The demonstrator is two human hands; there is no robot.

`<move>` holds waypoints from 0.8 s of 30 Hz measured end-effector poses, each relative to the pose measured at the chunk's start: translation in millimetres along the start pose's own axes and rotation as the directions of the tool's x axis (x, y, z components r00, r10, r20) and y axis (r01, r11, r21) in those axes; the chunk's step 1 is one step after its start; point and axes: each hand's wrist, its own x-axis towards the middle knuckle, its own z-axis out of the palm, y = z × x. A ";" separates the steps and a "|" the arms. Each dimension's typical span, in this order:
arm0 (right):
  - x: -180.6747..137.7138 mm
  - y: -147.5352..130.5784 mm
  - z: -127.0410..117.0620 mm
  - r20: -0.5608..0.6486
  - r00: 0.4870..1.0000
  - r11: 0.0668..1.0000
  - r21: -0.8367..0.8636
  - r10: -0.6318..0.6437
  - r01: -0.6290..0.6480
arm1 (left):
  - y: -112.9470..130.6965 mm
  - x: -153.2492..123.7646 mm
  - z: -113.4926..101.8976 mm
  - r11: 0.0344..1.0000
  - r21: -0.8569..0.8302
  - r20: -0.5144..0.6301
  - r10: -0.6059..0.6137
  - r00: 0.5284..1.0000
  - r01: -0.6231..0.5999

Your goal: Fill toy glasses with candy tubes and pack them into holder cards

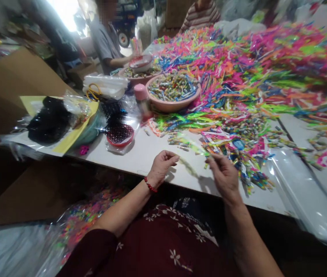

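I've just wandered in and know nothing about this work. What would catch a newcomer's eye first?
Probably the huge heap of bright strips, spread across the right of the table. Next, perhaps, the nearer pink bowl, full of small colorful pieces, at the heap's left edge. Nearest are the left hand, a red bracelet at its wrist, and the right hand.

Colourful strips [224,73] beyond the fingers [172,159]
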 end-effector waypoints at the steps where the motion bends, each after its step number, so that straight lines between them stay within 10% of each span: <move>1: 10.5 8.9 -8.5 -0.102 0.994 0.995 -0.099 -0.035 0.025 | -0.1 10.7 -6.4 0.989 0.144 -0.066 0.053 0.996 -0.043; 4: 38.4 28.9 -19.6 -0.216 0.941 0.879 -0.457 -0.260 0.138 | 4.2 48.2 -26.8 0.857 0.508 -0.187 0.210 0.960 -0.089; 7: 52.4 31.5 3.1 -0.010 0.926 0.777 -0.546 -0.378 0.312 | 12.5 86.4 -37.7 0.757 0.640 -0.157 0.295 0.942 -0.130; 11: 55.6 20.2 64.7 0.365 0.876 0.723 -0.506 -0.315 0.470 | 24.1 128.3 -33.8 0.619 0.768 -0.099 0.371 0.923 -0.167; 15: 55.0 17.0 106.9 0.457 0.875 0.652 -0.616 -0.160 0.442 | 36.5 161.0 -25.3 0.525 0.843 -0.121 0.401 0.908 -0.119; 24: 15.2 13.8 97.8 0.324 0.919 0.892 -0.312 -0.224 0.327 | 49.2 196.8 -28.4 0.607 0.794 -0.257 0.275 0.927 0.040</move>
